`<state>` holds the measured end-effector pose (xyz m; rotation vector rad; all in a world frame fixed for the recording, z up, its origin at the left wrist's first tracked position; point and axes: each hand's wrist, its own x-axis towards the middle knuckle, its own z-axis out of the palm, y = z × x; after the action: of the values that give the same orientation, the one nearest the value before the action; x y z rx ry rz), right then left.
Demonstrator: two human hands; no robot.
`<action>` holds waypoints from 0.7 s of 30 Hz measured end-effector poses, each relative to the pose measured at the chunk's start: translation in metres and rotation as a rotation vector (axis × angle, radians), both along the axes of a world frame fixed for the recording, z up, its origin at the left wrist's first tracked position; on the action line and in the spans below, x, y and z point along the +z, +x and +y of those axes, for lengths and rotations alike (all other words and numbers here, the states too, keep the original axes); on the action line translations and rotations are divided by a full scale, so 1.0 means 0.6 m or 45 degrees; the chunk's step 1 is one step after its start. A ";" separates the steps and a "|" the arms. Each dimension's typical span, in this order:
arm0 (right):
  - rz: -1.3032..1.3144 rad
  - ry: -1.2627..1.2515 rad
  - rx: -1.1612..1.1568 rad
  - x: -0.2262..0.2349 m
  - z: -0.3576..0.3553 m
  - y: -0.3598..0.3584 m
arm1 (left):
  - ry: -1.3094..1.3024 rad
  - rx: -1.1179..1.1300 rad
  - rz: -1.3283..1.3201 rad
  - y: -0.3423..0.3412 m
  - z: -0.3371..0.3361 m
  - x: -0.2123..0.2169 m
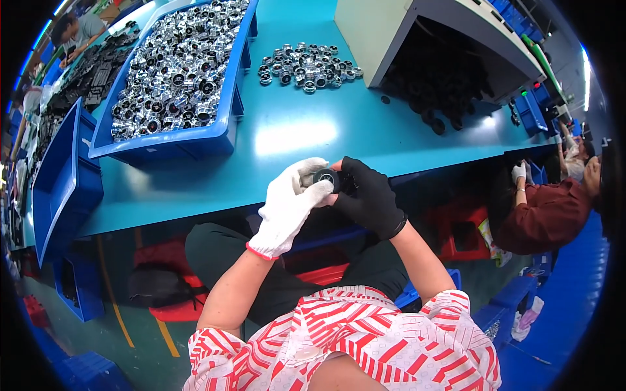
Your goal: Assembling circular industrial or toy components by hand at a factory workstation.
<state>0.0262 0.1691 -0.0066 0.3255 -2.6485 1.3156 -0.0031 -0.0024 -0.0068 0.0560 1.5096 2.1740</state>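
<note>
My left hand (291,203), in a white knit glove with a red cuff, grips a small toy wheel (325,176) with a black tyre and a shiny hub. My right hand (373,201), in a black glove with bare fingertips, closes on the wheel's other side. Both hands meet at the near edge of the blue-green table (287,133). Something dark shows between the right fingers, too hidden to make out. Beyond my hands lies a loose pile of chrome wheel hubs (310,67). More chrome hubs fill a large blue bin (189,144).
A pale open-fronted box (368,36) at right holds black tyres (433,81), some spilling onto the table. An empty-looking blue bin (68,182) tilts at the left edge. Black plastic parts (91,72) lie far left. Co-workers sit far left and at right (544,212).
</note>
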 end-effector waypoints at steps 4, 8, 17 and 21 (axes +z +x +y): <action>0.062 0.246 0.123 0.012 0.002 -0.005 | -0.124 0.037 0.158 0.003 0.001 -0.001; 0.126 0.253 0.104 0.002 0.003 -0.002 | -0.128 0.000 0.100 0.006 0.005 0.010; 0.247 0.327 0.181 0.010 -0.010 -0.011 | -0.124 -0.027 0.058 0.005 0.003 0.016; 0.347 0.451 0.178 0.008 -0.007 -0.008 | -0.223 -0.100 0.011 0.001 0.001 0.024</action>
<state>0.0214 0.1652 -0.0019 0.6934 -2.6462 0.7582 -0.0026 -0.0019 0.0078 0.0652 1.6679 1.9758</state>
